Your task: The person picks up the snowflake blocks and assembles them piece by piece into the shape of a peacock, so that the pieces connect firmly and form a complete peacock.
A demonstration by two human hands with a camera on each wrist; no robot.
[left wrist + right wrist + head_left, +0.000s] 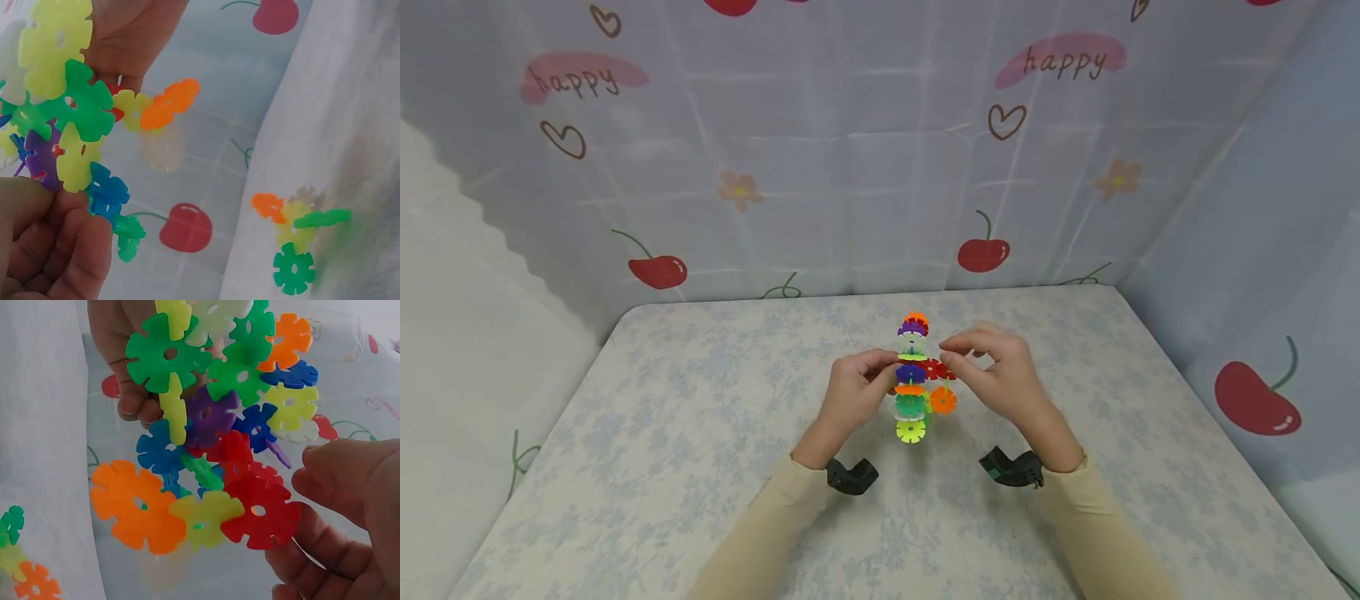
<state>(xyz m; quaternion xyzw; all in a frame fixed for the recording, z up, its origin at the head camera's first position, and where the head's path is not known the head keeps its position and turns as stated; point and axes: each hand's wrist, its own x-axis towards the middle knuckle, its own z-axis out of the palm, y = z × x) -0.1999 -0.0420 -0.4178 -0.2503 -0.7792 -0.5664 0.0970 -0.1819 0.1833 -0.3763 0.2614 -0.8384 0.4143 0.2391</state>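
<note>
A build of interlocked, notched flower-shaped plastic discs in many colours is held up over the table. My left hand grips its left side, thumb and fingers around the discs near a purple disc. On the right a red disc, a yellow disc and an orange disc form a side branch. Beside that branch is my right hand, thumb and forefinger apart with nothing between them. Its lower fingers are close to the red disc; whether they touch it I cannot tell.
A smaller cluster of orange, yellow and green discs rests on the pale patterned table. Curtains printed with cherries and hearts stand behind and at the sides. Black curved wrist mounts sit under both wrists.
</note>
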